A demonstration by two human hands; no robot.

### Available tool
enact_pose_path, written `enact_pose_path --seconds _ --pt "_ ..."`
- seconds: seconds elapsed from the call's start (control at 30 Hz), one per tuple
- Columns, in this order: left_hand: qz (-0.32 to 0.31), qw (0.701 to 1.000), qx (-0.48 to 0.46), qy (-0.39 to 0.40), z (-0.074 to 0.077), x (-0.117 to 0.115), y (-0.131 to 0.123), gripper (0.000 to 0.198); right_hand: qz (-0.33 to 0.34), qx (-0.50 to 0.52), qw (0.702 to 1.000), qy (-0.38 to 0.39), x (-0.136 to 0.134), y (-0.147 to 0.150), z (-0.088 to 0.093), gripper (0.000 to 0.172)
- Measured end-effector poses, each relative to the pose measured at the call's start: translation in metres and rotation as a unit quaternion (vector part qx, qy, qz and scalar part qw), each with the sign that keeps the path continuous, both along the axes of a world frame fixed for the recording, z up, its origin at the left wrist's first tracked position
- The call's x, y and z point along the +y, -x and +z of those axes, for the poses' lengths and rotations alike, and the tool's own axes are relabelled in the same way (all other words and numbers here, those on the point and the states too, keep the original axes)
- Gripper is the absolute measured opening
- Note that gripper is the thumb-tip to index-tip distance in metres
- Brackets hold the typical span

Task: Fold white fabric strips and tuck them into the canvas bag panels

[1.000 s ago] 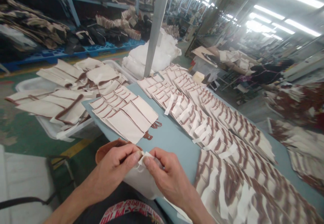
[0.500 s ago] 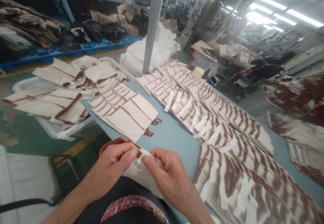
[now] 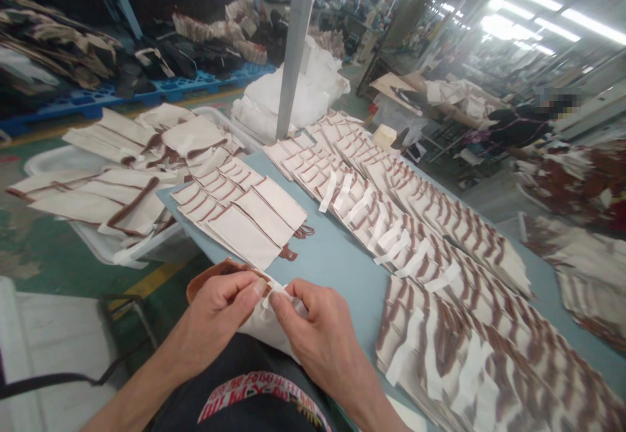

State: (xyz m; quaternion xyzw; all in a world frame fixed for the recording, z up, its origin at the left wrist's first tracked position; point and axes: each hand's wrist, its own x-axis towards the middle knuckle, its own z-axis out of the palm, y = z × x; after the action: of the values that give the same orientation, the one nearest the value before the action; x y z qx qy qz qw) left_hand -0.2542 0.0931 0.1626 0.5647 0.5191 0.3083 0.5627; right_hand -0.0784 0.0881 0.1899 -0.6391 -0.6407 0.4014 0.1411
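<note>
Between my hands, just above my lap at the table's near edge, is a cream fabric piece [image 3: 267,328] with a brown edge [image 3: 205,277]. My left hand [image 3: 227,305] is closed, pinching the brown edge between thumb and fingers. Close beside it, my right hand [image 3: 315,321] pinches the cream side of the same piece, by some white material at the fingertips. The fingers hide the exact spot being gripped. Beyond my hands, a stack of cream panels with brown edges [image 3: 254,230] lies on the table, with a small brown strap piece [image 3: 288,253] beside it.
Long overlapping rows of brown-edged panels [image 3: 411,204] cover the right of the blue-grey table [image 3: 337,269], some with white strips [image 3: 413,259]. A white bin [image 3: 105,249] of panels stands left. A metal post [image 3: 292,54] rises behind. Another person [image 3: 521,126] is far right.
Both hands have shifted slightly left, and the fabric piece with them. The right fingertips sit a little nearer the left ones. Both pinches persist.
</note>
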Motion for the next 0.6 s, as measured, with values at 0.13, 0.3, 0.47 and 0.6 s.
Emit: enact_pose_path --seconds 0.13,0.3,0.47,0.6 --pt "-0.001 1.000 -0.011 -0.007 -0.003 -0.002 0.002 0.043 0.007 0.014 1.000 0.025 0.002 -0.001 0.002 0.036" --pt "-0.020 1.000 -0.022 -0.005 -0.001 -0.005 0.004 0.043 0.006 0.048 0.998 0.037 0.004 -0.004 0.004 0.036" --pt "-0.009 1.000 0.004 0.004 -0.005 -0.012 0.003 0.032 -0.002 0.044 0.999 0.025 0.002 -0.002 0.000 0.035" --pt "0.020 0.998 0.046 -0.027 -0.007 -0.015 -0.003 0.027 -0.016 0.040 0.999 0.018 0.000 0.001 -0.005 0.035"
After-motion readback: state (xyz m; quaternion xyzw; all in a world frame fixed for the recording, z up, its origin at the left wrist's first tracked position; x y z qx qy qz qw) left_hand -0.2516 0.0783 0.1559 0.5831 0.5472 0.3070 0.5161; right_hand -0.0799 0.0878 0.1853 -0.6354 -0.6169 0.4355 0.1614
